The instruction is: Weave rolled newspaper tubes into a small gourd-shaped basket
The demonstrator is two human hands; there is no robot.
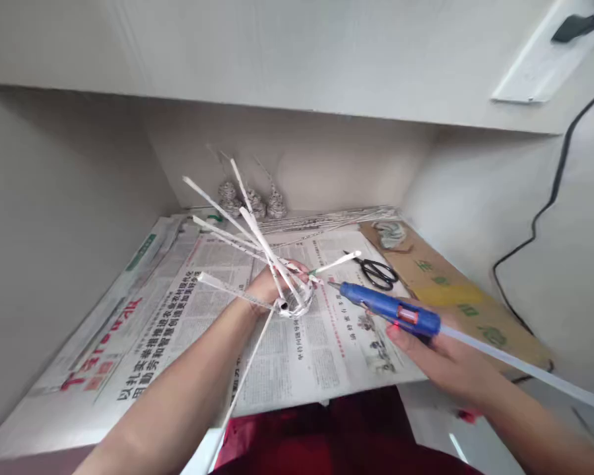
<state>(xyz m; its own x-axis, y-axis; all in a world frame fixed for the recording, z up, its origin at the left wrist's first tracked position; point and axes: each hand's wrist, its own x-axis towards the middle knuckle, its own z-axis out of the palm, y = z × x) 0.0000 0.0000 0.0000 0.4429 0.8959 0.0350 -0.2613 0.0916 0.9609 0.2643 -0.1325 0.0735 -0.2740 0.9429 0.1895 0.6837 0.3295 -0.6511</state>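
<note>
My left hand [270,282] is closed around a small weave of rolled paper tubes [297,305], partly hidden behind it. Several long white tubes fan out from the weave up and to the left, and one short tube points right. A longer strand hangs down toward the front edge. My right hand [426,349] grips a blue hot glue gun [389,307] with a red light showing and a long clear glue stick out of its back. The nozzle points left, a short gap from the weave. Black-handled scissors [379,272] lie just behind the gun.
Newspaper sheets [173,316] cover the table. Several woven paper pieces [276,201] stand at the back wall beside a bundle of paper tubes [336,218]. Cardboard [455,300] lies on the right with a clear bundle [391,234] on it. A black cable [557,191] hangs down the right wall.
</note>
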